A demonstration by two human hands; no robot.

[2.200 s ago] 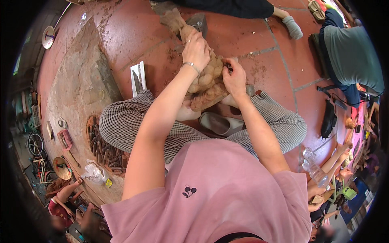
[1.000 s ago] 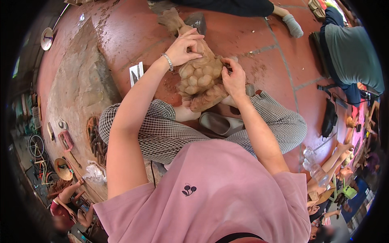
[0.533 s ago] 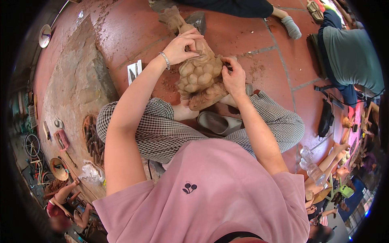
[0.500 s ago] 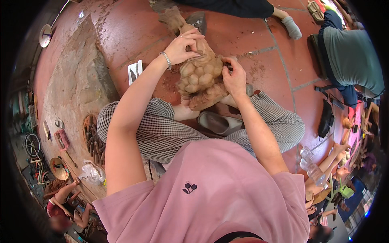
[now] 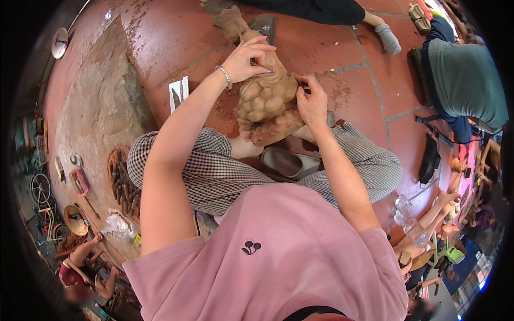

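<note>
A brown clay sculpture lies before my folded legs, its lower body covered in rounded, overlapping lumps. A narrower clay neck runs away from me to a ragged far end. Over the upper left part of the lumps, my left hand is closed in a pinch, wrist bracelet showing; what sits between its fingertips is too small to make out. My right hand grips the right edge of the clay, thumb and forefinger bent against it. The sculpture's underside is hidden.
To the left stretches a long grey-brown slab, with a basket of dark clay pieces near my knee. A white paper with a dark shape lies beside the sculpture. Another person's socked foot and a seated person are at right.
My left hand has shifted slightly to the right along the clay. The right hand keeps its place at the edge, and the sculpture has barely moved.
</note>
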